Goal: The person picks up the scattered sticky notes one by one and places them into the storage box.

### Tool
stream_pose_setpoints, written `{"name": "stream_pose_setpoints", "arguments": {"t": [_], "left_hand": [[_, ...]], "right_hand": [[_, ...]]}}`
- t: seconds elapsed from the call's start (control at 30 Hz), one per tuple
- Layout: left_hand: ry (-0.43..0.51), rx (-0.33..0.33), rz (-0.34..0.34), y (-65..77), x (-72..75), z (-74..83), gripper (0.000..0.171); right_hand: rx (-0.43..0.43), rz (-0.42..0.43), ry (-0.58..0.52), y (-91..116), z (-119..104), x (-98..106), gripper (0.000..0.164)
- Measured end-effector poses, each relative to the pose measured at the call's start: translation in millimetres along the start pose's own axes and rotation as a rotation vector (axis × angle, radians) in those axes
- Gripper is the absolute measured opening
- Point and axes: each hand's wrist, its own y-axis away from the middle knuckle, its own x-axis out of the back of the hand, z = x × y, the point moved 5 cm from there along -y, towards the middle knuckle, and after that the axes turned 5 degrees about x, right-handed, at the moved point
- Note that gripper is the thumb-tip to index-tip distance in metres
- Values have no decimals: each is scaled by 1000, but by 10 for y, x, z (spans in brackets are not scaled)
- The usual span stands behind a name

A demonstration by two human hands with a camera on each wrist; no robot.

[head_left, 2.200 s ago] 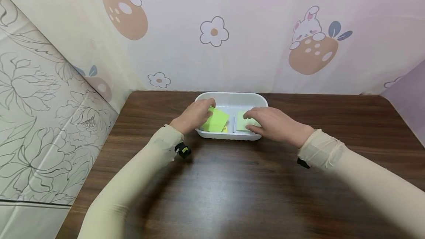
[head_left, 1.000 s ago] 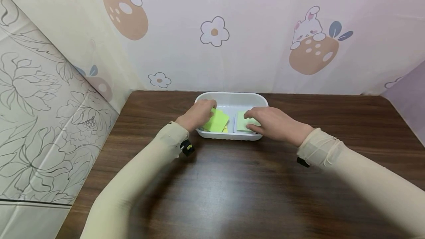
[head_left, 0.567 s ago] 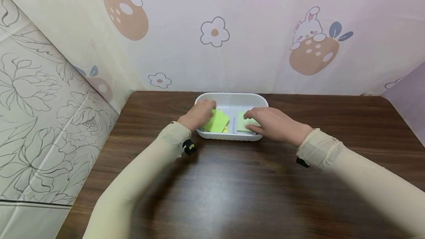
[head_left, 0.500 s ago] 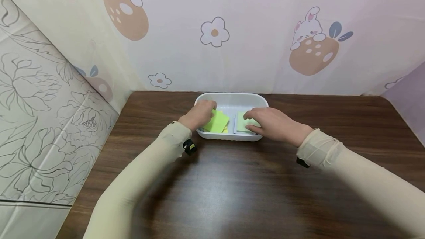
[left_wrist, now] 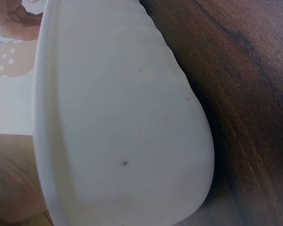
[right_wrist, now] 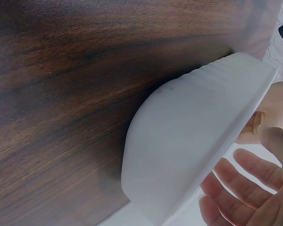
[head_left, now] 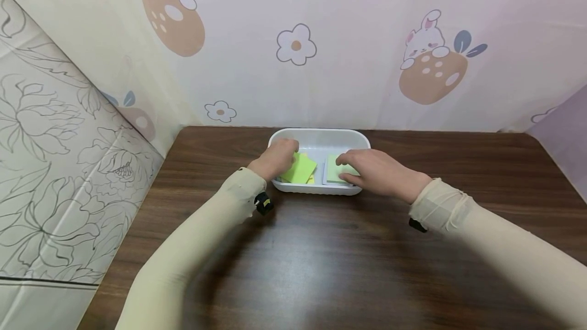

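Note:
A white oblong tray (head_left: 321,189) holds bright green sticky notes (head_left: 300,169) on its left side, with a bit of yellow paper (head_left: 311,180) below them. On its right side a pale green note pad (head_left: 334,171) lies over a white sheet. My left hand (head_left: 275,158) reaches over the left rim, fingers bent down at the bright green notes; whether they pinch one I cannot tell. Over the pale pad my right hand (head_left: 379,171) hovers with thumb and fingers apart and loosely bent. In the right wrist view these right fingers (right_wrist: 245,190) show behind the tray wall (right_wrist: 188,127).
The tray stands on a dark wooden table (head_left: 293,258), near its back edge. Behind rises a wall covering (head_left: 348,24) with rabbits and flowers, and a flower-patterned sheet (head_left: 55,167) hangs at the left. Each wrist carries a small black camera (head_left: 263,202).
Over these two seconds my left hand has shifted right and its fingers have bent further down at the green notes, which moved slightly. My right hand has stayed in place.

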Motion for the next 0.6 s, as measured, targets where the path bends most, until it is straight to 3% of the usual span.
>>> {"name": "stream_pose_setpoints", "arguments": {"t": [0.6], "left_hand": [[-14,-50,106,8,83,51,27]], "right_hand": [[3,-3,-5,-13,11,-8,33]]}}
